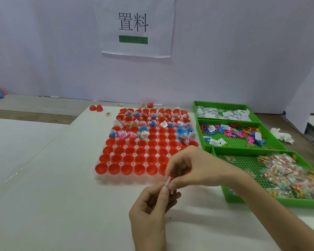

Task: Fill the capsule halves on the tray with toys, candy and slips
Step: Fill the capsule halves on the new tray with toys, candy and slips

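While both hands [150,207] [199,167] pinch thin white slip [167,180] | round red capsule halves [127,169]

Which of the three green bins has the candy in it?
The nearest bin: it holds shiny multicoloured candy packets; the middle bin holds toys, the far bin white slips.

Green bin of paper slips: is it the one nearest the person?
No, the slip bin sits farthest back; the nearest green bin holds candy packets.

Wall sign [136,26], crumpled tissue [282,135]
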`<state>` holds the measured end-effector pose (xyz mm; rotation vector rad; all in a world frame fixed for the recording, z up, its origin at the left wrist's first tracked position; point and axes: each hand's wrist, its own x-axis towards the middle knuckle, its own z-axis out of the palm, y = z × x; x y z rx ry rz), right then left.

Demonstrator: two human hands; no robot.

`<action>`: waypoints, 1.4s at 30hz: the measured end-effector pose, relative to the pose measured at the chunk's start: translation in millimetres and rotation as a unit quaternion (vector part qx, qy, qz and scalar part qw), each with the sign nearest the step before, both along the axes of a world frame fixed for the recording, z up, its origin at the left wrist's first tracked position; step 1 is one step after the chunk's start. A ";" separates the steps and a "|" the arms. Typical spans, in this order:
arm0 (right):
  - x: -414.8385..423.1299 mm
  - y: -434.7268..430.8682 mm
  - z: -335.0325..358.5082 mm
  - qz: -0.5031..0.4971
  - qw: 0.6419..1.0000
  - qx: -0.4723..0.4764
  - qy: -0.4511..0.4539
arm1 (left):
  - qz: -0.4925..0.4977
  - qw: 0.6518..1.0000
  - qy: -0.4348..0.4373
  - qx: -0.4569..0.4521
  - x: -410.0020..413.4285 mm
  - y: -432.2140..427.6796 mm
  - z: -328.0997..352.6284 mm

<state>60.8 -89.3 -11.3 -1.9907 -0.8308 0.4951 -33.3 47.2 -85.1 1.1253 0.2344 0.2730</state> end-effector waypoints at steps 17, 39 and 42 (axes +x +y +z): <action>1.3 -2.6 -1.6 0.026 0.995 0.049 0.081 | -0.002 0.999 -0.025 -0.027 -4.3 1.3 2.2; 104.7 47.6 13.7 -0.226 0.929 -0.160 -0.245 | -0.047 0.995 0.037 -0.078 2.5 11.9 3.0; 115.6 58.8 4.5 -0.230 0.921 -0.187 -0.254 | -0.050 0.994 0.059 -0.072 6.6 19.7 1.8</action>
